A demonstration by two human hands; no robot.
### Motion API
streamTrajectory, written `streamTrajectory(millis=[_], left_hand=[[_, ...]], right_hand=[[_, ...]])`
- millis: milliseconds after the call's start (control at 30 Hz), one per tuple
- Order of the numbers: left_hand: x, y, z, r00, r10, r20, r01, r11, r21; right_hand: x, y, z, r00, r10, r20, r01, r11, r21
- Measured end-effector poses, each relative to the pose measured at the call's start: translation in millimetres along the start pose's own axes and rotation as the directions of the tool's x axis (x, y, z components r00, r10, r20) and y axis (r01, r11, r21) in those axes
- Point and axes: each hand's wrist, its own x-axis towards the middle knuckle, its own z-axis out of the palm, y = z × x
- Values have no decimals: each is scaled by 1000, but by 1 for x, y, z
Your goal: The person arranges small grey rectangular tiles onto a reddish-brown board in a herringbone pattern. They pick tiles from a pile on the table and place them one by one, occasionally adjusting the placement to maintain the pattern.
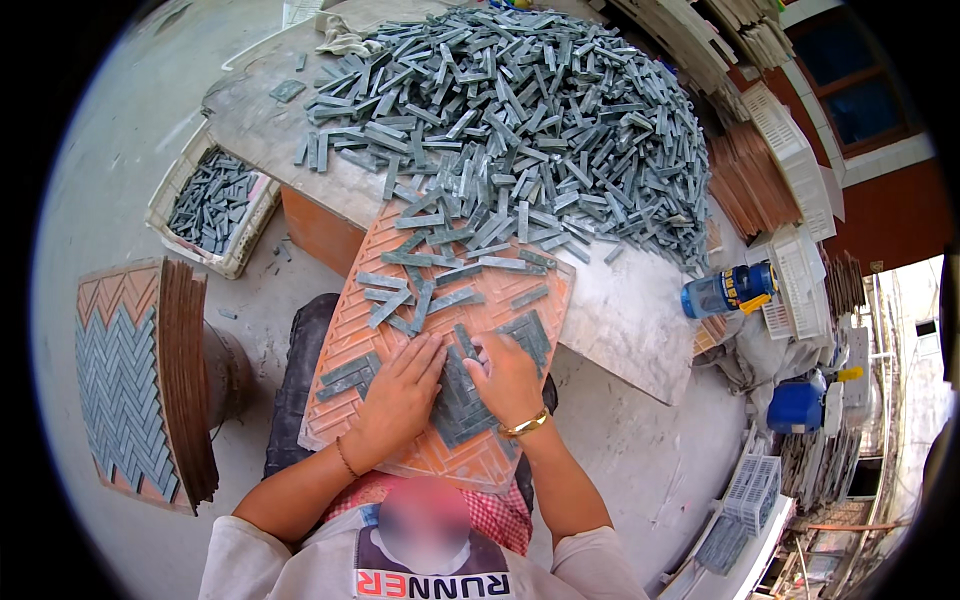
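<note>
An orange mould tray (345, 325) with herringbone grooves lies tilted across my lap, its far end against the table. Dark grey-green stone strips fill part of its grooves, forming a herringbone patch (462, 405) between my hands. My left hand (402, 392) rests flat on the tray, fingers stretched out beside the patch. The curled fingers and thumb of my right hand (508, 382) close at the end of a stone strip (464, 340) at the patch's upper edge; its fingertips are partly hidden. Loose strips (420, 300) lie scattered on the tray just beyond my fingers.
A large heap of stone strips (530, 120) covers much of the pale table (635, 340). At left stand a white crate (240, 262) of strips and a stack of trays (185, 390), the front one filled in herringbone. A blue bottle (715, 292) is at the table's right edge.
</note>
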Motion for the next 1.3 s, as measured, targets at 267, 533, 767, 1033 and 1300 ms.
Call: streamTrajectory(millis=[267, 533, 767, 1033, 1300], left_hand=[[1, 2, -2, 1000, 8, 2, -8, 1000, -24], [4, 5, -2, 1000, 17, 1, -17, 1000, 2], [7, 1, -1, 999, 32, -7, -32, 999, 0], [9, 8, 15, 997, 66, 35, -67, 998, 9], [11, 8, 12, 997, 75, 24, -75, 997, -1]], right_hand=[[8, 9, 3, 993, -31, 113, 39, 997, -63], [41, 22, -5, 952, -266, 153, 252, 962, 108], [51, 21, -13, 920, -301, 251, 308, 951, 11], [76, 12, 6, 902, -420, 102, 428, 901, -70], [44, 14, -20, 983, -136, 120, 112, 976, 188]])
